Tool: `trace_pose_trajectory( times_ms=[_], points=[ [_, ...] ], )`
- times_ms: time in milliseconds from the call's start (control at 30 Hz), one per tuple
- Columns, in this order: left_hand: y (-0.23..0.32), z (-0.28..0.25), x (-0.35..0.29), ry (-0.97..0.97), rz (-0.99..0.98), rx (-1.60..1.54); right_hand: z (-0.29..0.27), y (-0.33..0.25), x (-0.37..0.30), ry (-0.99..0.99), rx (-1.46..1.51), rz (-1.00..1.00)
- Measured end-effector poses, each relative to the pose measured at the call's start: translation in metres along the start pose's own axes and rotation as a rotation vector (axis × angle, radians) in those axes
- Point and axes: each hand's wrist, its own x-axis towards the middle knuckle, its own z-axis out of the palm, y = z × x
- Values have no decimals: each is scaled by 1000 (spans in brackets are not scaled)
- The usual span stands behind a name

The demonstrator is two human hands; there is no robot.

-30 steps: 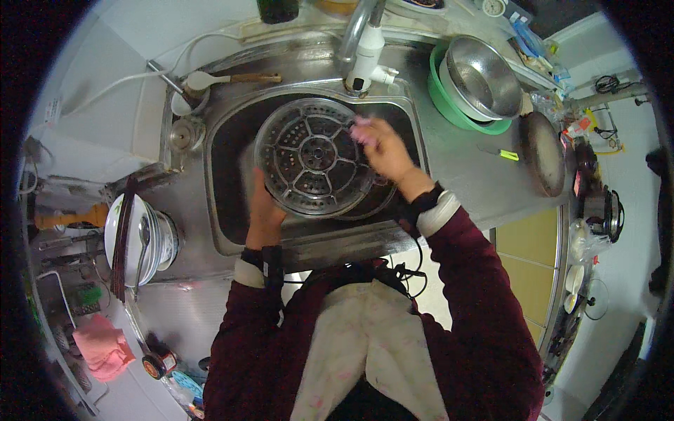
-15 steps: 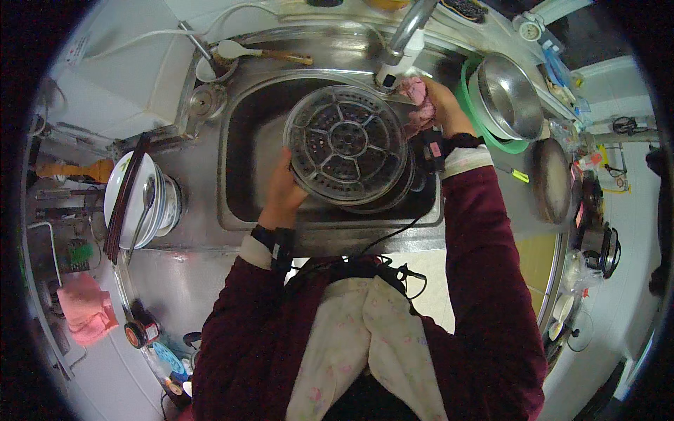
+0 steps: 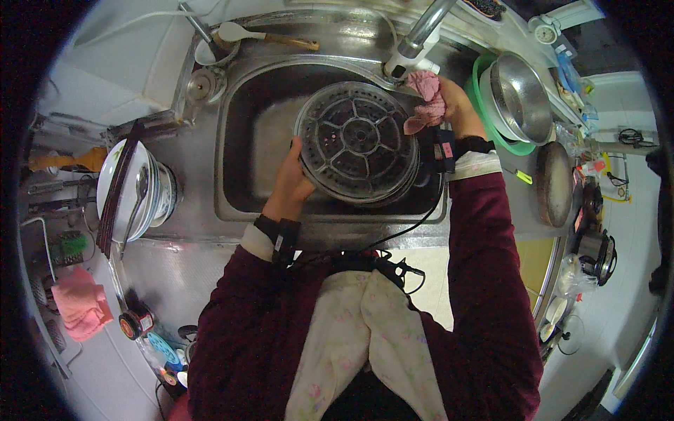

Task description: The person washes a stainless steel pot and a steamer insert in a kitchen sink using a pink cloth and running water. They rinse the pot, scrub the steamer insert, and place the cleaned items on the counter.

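The left hand (image 3: 289,186) grips the near-left edge of a round perforated metal disc (image 3: 364,137), thumb laid at the rim; the other fingers pass beneath and are out of sight. The right hand (image 3: 456,105) is closed about a bunched pink cloth (image 3: 427,95), its fingertips largely hidden.

Governing relation: the disc lies to the right of and beyond the left hand, and to the left of and nearer the body than the right hand. The left hand is the closer, being in contact. The right hand stands apart from the metal, with the cloth between; the cloth's lower end reaches the disc's far-right edge, though contact cannot be confirmed. The disc is round and presents no long axis. The cloth hangs lengthwise toward that edge.

The disc is held over the right part of the sink (image 3: 260,133), perforated face upward. Further round rims show below its right edge; their number cannot be told. The faucet (image 3: 420,38) stands beyond the cloth. On the worktop (image 3: 484,203), right of the right hand, a metal bowl (image 3: 526,98) sits within a green basin (image 3: 481,67).
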Motion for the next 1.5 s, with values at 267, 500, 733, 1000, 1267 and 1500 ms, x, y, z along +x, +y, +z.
trace_pose_trajectory(
  times_ms=[267,500,733,1000,1267,1500],
  points=[
    [-3,5,1,28,0,32,-5,7,3,1,3,8],
    [-6,-2,3,46,-4,49,-8,10,5,-14,8,-17],
    [-8,-3,5,50,-7,43,-7,14,3,-54,-24,-2],
    [-9,-5,9,42,-25,74,7,17,-20,-4,-191,32],
    [-23,-8,15,53,-153,298,44,43,-47,-179,-797,-613],
    [-17,-6,22,-50,-100,304,77,66,-52,25,-1117,-981]
  ],
)
